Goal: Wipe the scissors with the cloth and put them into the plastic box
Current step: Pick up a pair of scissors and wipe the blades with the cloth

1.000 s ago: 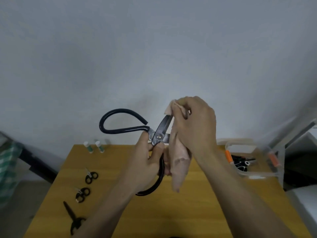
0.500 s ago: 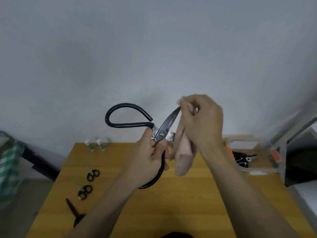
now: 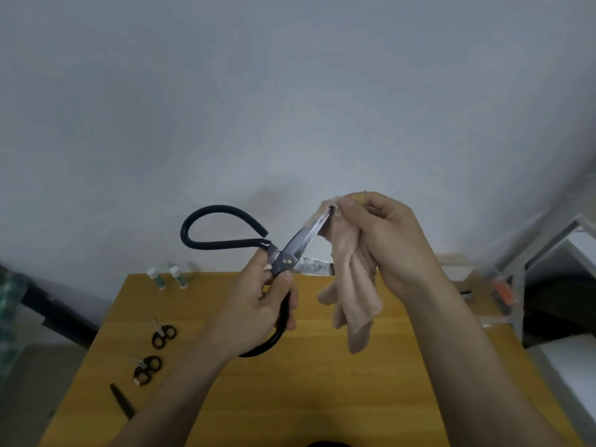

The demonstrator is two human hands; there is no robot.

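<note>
One large black-handled steel scissors [image 3: 292, 253] is held open by the left hand [image 3: 258, 304]; one beige cloth [image 3: 351, 285] is pinched in the right hand [image 3: 387, 240] grip on a blade tip; three small black scissors [image 3: 163, 336] are laid on the wooden tabletop [image 3: 322, 398].

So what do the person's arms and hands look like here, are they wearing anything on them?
Both are bare. The left hand and the right hand have no gloves, and no rings, watch or bracelet show on the sides that face the camera. Both forearms are uncovered as far as the bottom edge of the picture, with no sleeve or cuff in view. The fingernails that show are short and unpainted.
</note>
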